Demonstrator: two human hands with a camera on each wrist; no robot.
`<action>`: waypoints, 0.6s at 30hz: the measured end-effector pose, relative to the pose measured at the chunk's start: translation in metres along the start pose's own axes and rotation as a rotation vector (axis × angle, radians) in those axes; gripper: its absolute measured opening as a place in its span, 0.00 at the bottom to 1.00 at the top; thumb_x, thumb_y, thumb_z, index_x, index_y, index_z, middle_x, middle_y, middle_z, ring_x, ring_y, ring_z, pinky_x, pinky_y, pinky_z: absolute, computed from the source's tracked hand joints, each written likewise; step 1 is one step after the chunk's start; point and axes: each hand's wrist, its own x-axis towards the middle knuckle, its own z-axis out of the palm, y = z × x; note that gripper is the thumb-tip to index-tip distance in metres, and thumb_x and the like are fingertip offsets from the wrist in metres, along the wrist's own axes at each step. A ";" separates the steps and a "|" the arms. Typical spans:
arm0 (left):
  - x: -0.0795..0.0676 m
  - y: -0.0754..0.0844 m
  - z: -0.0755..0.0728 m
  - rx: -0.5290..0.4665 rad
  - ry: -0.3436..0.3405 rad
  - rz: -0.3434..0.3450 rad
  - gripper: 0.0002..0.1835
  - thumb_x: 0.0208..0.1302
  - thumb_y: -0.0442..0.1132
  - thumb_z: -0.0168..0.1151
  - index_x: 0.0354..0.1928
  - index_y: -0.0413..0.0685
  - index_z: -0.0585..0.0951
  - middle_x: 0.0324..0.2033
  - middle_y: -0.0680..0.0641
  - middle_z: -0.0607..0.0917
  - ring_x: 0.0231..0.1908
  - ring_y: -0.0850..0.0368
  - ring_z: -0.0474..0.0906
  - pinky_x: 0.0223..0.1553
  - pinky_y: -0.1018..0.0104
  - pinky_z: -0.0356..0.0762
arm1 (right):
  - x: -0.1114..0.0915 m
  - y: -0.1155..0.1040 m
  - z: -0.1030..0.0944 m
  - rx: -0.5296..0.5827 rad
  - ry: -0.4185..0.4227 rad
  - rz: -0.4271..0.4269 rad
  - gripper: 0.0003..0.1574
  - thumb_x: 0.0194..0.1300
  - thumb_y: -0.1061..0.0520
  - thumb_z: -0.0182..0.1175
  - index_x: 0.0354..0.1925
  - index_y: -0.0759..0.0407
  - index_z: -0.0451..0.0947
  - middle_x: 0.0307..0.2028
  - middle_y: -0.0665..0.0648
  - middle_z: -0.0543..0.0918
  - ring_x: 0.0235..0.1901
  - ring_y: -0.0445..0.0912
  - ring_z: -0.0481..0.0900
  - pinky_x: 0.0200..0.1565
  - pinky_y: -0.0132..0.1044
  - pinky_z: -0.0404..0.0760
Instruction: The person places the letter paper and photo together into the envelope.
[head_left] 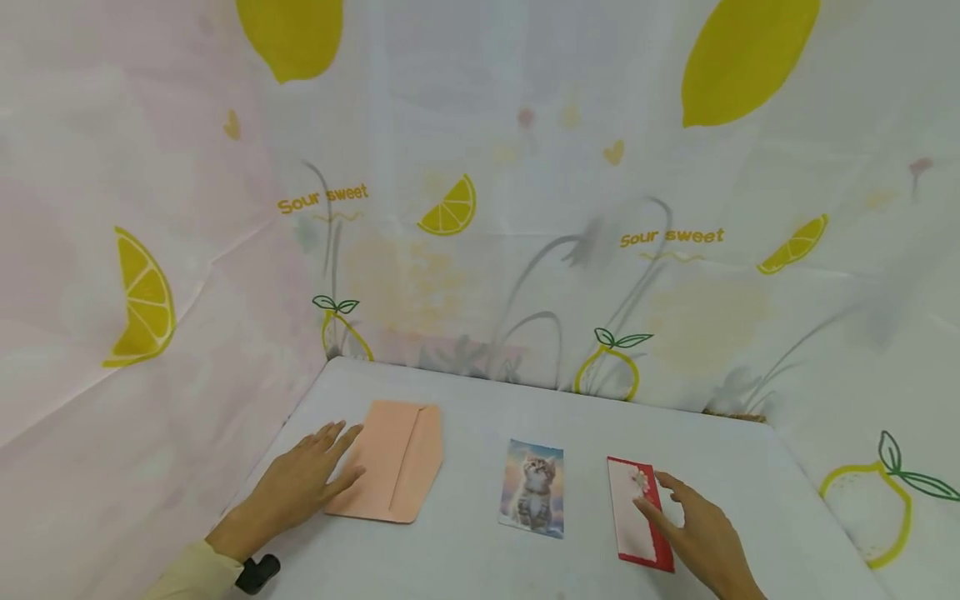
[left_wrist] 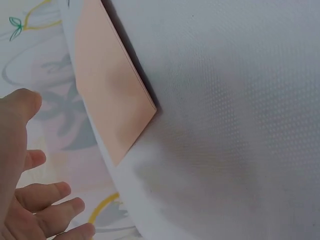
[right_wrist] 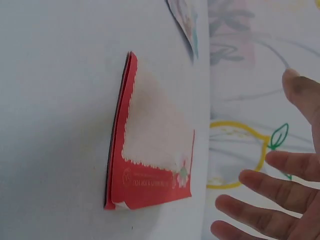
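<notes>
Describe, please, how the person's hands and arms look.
The left hand and right hand are bare, without gloves. A pale yellow sleeve ends near the left wrist, beside a black item I cannot identify. No right sleeve shows.

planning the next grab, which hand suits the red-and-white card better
Probably the right: the right hand hovers by the red-and-white card, while the left hand is across by the peach envelope.

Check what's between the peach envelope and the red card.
A kitten picture lies on the white table between the peach envelope and the red card, touching neither; head view shows it.
</notes>
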 end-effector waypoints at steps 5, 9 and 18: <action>0.004 0.000 0.004 -0.032 0.072 -0.001 0.26 0.72 0.50 0.65 0.64 0.41 0.78 0.55 0.36 0.84 0.50 0.38 0.85 0.40 0.46 0.84 | 0.003 -0.010 0.009 0.067 0.079 -0.033 0.37 0.67 0.34 0.67 0.61 0.57 0.81 0.41 0.50 0.86 0.38 0.45 0.85 0.38 0.42 0.81; 0.006 0.002 0.008 -0.051 0.099 0.001 0.22 0.71 0.46 0.67 0.59 0.41 0.81 0.50 0.39 0.86 0.50 0.43 0.85 0.41 0.49 0.84 | 0.005 -0.016 0.017 0.112 0.095 -0.047 0.33 0.67 0.36 0.67 0.59 0.56 0.83 0.35 0.44 0.84 0.33 0.40 0.83 0.35 0.37 0.79; 0.009 0.006 0.019 -0.120 0.099 0.004 0.18 0.69 0.43 0.69 0.56 0.43 0.82 0.50 0.42 0.86 0.50 0.45 0.83 0.40 0.52 0.84 | 0.008 -0.027 0.033 0.241 0.054 0.000 0.28 0.69 0.37 0.67 0.55 0.55 0.85 0.33 0.45 0.86 0.31 0.38 0.81 0.38 0.37 0.79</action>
